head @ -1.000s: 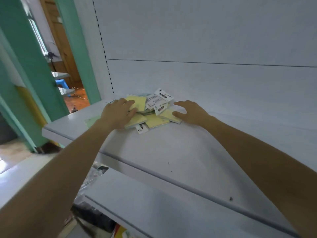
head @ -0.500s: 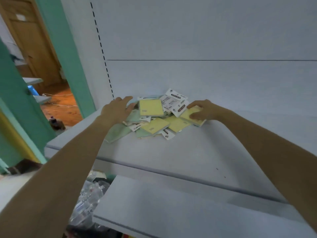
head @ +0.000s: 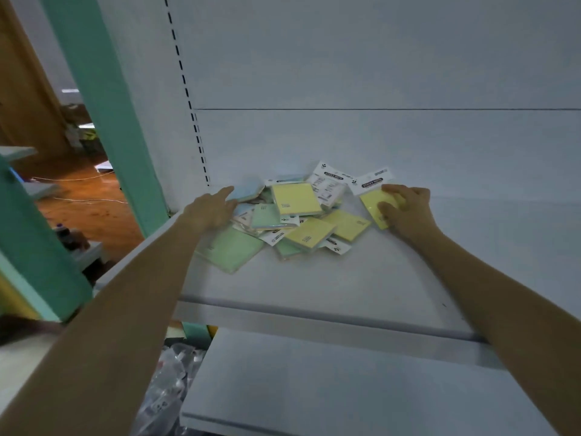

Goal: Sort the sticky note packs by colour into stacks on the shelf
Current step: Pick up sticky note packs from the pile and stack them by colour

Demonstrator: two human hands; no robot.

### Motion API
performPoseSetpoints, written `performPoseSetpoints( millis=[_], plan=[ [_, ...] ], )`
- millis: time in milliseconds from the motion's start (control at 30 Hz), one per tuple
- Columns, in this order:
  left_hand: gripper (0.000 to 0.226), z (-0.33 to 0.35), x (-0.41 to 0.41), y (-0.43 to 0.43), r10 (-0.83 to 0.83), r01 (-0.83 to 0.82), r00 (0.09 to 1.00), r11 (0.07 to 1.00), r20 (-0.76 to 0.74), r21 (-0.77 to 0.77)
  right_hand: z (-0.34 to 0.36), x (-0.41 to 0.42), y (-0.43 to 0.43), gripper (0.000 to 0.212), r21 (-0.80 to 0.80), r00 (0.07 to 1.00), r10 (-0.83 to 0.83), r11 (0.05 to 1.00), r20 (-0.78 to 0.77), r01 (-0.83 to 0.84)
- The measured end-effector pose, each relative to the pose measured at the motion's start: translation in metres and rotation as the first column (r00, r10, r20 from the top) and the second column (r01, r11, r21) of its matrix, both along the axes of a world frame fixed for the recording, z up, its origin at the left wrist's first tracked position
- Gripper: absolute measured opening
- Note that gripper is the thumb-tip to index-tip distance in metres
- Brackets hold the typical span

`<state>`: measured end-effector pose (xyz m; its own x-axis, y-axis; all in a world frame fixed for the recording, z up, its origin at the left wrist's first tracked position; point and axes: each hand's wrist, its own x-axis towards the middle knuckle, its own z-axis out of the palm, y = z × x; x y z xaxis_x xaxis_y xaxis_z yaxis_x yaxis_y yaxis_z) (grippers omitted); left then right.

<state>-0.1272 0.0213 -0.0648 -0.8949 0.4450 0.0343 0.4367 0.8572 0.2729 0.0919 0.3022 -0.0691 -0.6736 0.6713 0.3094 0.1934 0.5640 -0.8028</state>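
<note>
Item: sticky note packs (head: 309, 236), mixed lot, lying in one loose overlapping heap between the two hands on the shelf (head: 314, 284). Colours seen: yellow, green, pale blue, plus several packs showing only white header cards. Right hand (head: 405, 212): fingers curled over one yellow pack (head: 374, 204), thumb on its near edge, gripping it at the heap's right fringe, apart from the other yellows that lie to the hand's left. Left hand (head: 210, 212): fingers stretched and flat, holding nothing, tips touching a blue pack (head: 250, 190) just beyond them; a large green pack (head: 231, 250) lies beside the wrist, partly under it. Sorted stacks: none visible anywhere on the shelf. Progress, as judged: barely begun, with one yellow singled out at most. Left to do: separate every colour and build each stack.
</note>
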Motion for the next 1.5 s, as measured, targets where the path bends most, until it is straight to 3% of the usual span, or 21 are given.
performPoseSetpoints(
  millis=[333,467,567,667,800,867,933,1000,1100,1233,1400,1467,1500],
  plan=[
    [0.057,-0.001,-0.031,0.033,0.035,-0.039,0.996,0.998,0.08,0.053,-0.002,-0.005,0.007,0.043,0.013,1.0,-0.018,1.0,0.0,0.018],
    [0.065,0.008,-0.048,0.034,-0.059,0.055,0.988,0.998,0.14,0.029,-0.001,-0.006,0.008,0.043,0.018,1.0,-0.01,1.0,0.013,0.01],
    [0.053,0.014,-0.053,0.033,-0.093,0.097,0.984,0.995,0.155,-0.014,-0.001,-0.006,0.007,0.043,0.031,1.0,-0.01,0.999,0.024,0.009],
    [0.048,0.014,-0.057,0.031,-0.074,0.062,0.973,0.996,0.218,0.064,-0.001,-0.006,0.006,0.042,0.031,1.0,-0.007,0.999,0.018,0.007],
    [0.047,0.011,-0.057,0.031,-0.185,0.147,0.961,0.971,0.206,0.189,-0.001,-0.006,0.005,0.042,0.032,1.0,-0.008,0.999,0.017,0.007],
    [0.061,0.015,-0.056,0.028,-0.217,0.173,0.952,0.963,0.214,0.207,-0.001,-0.005,0.005,0.042,0.029,1.0,-0.006,1.0,0.018,0.006],
    [0.09,0.018,-0.055,0.024,-0.225,0.182,0.941,0.966,0.252,0.184,-0.001,-0.005,0.005,0.042,0.019,1.0,-0.011,1.0,0.022,0.01],
    [0.111,0.019,-0.054,0.021,-0.198,0.179,0.948,0.979,0.249,0.097,-0.001,-0.005,0.005,0.042,0.023,1.0,-0.007,1.0,0.023,0.007],
    [0.11,0.017,-0.054,0.018,-0.138,0.134,0.981,0.99,0.133,0.039,-0.002,-0.006,0.005,0.042,0.022,0.999,-0.022,1.0,0.036,0.021],
    [0.064,0.03,-0.06,0.011,-0.15,0.137,0.988,0.952,0.024,0.274,-0.001,-0.005,0.003,0.047,0.037,1.0,-0.012,0.999,0.029,0.011],
    [0.051,0.056,-0.052,0.003,-0.11,0.169,0.98,0.896,-0.165,0.41,0.0,-0.005,0.005,0.045,0.05,0.999,-0.024,0.999,0.045,0.022],
    [0.05,0.064,-0.044,0.002,-0.053,0.143,0.985,0.792,-0.167,0.593,0.0,-0.004,0.003,0.046,0.075,0.999,-0.037,0.997,0.021,0.035],
    [0.048,0.069,-0.038,0.003,-0.053,0.119,0.992,0.698,-0.114,0.706,0.001,-0.003,0.003,0.046,0.068,0.999,-0.048,0.997,0.0,0.048]
  ],
)
